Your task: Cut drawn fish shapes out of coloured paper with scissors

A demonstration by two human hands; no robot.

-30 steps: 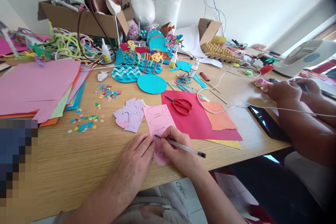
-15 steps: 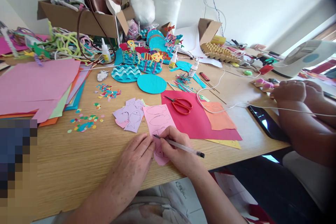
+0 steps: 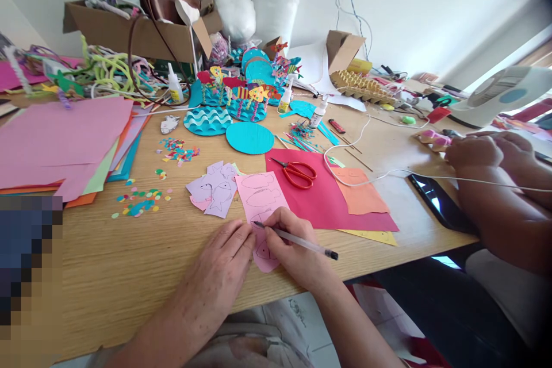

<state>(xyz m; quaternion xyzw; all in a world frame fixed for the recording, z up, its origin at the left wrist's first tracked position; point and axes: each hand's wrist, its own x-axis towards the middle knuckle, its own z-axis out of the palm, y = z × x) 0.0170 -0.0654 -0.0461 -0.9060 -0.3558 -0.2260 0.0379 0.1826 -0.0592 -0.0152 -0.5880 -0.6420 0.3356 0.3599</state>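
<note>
Near edge of the table: the left hand lies flat, palm down, fingers stretched and pressed together, tips touching the left edge of the pink strip and pinning it. The right hand sits just beside it at 3 o'clock, thumb and first fingers pinching a pen. The nib is down on the strip's near half and the cap end points to 4 o'clock. The strip lies between the two hands and runs off toward 12 o'clock. Fish outlines show on its far half, and another sits partly under the right fingers. Step in hand, as I read it: drawing a fish outline near the strip's near end. The next stroke calls for the left hand to keep the loose paper flat and for a light, steady nib. At 11 o'clock from the strip are lilac fish, touching it. Confetti lies farther out toward 9 o'clock. At 1 o'clock a red sheet touches the strip, with scissors lying on it and an orange piece overlapping its right side. At 3 o'clock, well apart, another person's hands are close together; what they grip I cannot tell. A phone lies beside that forearm. Far off are a teal disc at 12 o'clock, a paper stack at 10 and a box at 11.
</note>
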